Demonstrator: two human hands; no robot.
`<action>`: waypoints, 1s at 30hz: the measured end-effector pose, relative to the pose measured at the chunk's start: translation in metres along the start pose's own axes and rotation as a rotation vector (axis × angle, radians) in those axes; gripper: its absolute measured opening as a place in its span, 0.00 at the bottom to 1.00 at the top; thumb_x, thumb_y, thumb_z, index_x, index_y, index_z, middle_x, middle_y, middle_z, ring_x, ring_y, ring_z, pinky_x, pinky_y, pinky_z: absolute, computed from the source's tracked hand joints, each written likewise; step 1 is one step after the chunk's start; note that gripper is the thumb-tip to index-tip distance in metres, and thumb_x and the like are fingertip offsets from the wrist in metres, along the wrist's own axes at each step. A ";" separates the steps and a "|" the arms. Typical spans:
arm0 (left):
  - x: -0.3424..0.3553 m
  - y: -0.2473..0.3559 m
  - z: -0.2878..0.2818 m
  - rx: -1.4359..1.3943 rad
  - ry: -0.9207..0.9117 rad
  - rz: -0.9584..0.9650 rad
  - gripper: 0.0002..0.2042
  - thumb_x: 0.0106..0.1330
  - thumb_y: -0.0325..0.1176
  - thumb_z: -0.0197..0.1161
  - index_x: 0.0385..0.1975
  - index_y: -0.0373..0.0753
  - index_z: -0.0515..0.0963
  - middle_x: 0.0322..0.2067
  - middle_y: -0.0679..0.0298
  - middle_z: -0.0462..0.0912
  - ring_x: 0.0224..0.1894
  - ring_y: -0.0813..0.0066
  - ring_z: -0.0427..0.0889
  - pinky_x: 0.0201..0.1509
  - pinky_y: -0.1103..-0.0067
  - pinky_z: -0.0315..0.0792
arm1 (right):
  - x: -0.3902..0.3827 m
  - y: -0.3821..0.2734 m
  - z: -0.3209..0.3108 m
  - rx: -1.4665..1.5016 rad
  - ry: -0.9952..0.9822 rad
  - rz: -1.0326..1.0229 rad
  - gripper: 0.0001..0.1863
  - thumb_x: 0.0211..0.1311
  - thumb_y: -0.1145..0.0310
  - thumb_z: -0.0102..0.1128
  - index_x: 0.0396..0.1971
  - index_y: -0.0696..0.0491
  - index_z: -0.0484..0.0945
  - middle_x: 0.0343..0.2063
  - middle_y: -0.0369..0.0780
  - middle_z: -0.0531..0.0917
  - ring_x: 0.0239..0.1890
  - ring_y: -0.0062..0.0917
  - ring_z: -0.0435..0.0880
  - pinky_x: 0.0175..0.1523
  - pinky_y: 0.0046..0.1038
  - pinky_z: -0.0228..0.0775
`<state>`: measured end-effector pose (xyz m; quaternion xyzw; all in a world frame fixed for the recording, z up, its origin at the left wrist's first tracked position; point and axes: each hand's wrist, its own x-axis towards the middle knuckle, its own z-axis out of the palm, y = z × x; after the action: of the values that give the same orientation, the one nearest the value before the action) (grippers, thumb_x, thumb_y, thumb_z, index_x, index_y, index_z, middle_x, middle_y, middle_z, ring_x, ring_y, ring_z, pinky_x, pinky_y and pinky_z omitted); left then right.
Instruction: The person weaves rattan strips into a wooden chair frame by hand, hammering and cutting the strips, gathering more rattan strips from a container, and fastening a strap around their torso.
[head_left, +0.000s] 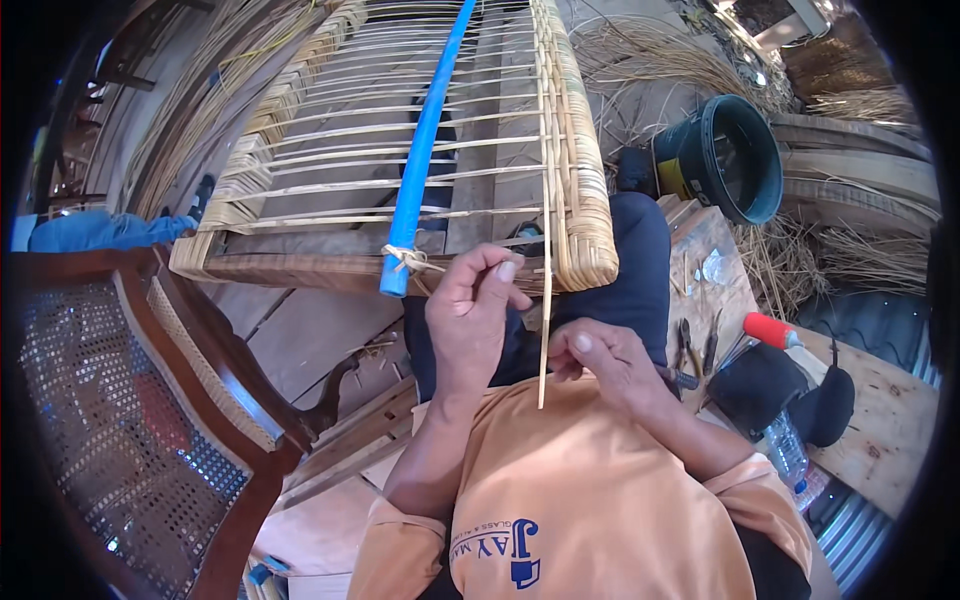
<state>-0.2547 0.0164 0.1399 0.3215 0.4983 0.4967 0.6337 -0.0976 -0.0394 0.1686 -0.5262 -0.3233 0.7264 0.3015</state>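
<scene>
Left hand: one, mid-frame, its thumb and forefinger drawn together; I can't tell whether they pinch anything.
Right hand: one, just right of centre, fingers curled in beside the strip; whether they touch it, I can't tell.
Pale strip: one loose end, hanging from the weave between the hands, down over the shirt.
Woven frame: one, top centre, its near end by the hands; I count upwards of ten strands across it.
Blue pipe: one, lying lengthwise over those strands, a single knotted tie around its lower end.
Shirt: one, orange, bottom centre, bearing dark blue lettering and one emblem.
Counter: right of frame, with one red-and-white cylinder near its left edge.
Bottle: one, clear plastic, lower right.
Bucket: one, dark green, upper right, with one yellow patch; any print there is too small.
Caned panel: large, lower left, set in dark wood.
</scene>
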 end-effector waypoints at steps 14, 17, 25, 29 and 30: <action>0.005 -0.022 0.007 -0.187 -0.044 -0.027 0.08 0.65 0.28 0.55 0.40 0.33 0.75 0.34 0.66 0.77 0.25 0.84 0.77 0.28 0.89 0.72 | 0.002 0.003 0.025 -0.370 0.187 -0.129 0.17 0.61 0.69 0.52 0.16 0.56 0.59 0.14 0.32 0.57 0.19 0.14 0.54 0.23 0.22 0.51; 0.004 -0.023 0.009 -0.114 -0.036 -0.019 0.08 0.65 0.27 0.56 0.40 0.32 0.75 0.34 0.66 0.78 0.25 0.85 0.77 0.28 0.89 0.73 | 0.000 0.004 0.024 -0.380 0.220 -0.144 0.17 0.61 0.69 0.52 0.16 0.56 0.60 0.14 0.32 0.57 0.20 0.14 0.55 0.23 0.21 0.51; 0.005 -0.022 0.013 -0.080 -0.045 -0.020 0.07 0.64 0.27 0.57 0.38 0.31 0.77 0.35 0.65 0.79 0.28 0.84 0.77 0.29 0.87 0.75 | -0.001 0.011 0.015 -0.447 0.201 -0.111 0.15 0.62 0.67 0.52 0.17 0.57 0.65 0.14 0.32 0.63 0.20 0.13 0.60 0.24 0.20 0.54; 0.005 -0.023 0.013 -0.085 -0.032 -0.032 0.07 0.63 0.27 0.57 0.36 0.31 0.77 0.32 0.65 0.79 0.25 0.84 0.77 0.28 0.87 0.75 | 0.000 0.014 0.010 -0.502 0.191 -0.149 0.15 0.63 0.66 0.52 0.18 0.57 0.69 0.13 0.32 0.68 0.19 0.13 0.64 0.25 0.18 0.57; 0.005 -0.023 0.013 -0.084 -0.030 -0.032 0.07 0.63 0.27 0.57 0.36 0.31 0.77 0.32 0.65 0.79 0.25 0.84 0.77 0.28 0.87 0.75 | 0.000 0.014 0.010 -0.501 0.189 -0.148 0.15 0.63 0.66 0.52 0.18 0.57 0.69 0.13 0.32 0.68 0.19 0.13 0.64 0.25 0.18 0.57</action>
<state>-0.2347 0.0152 0.1218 0.2940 0.4728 0.5020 0.6619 -0.1082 -0.0494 0.1602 -0.6246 -0.5011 0.5474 0.2430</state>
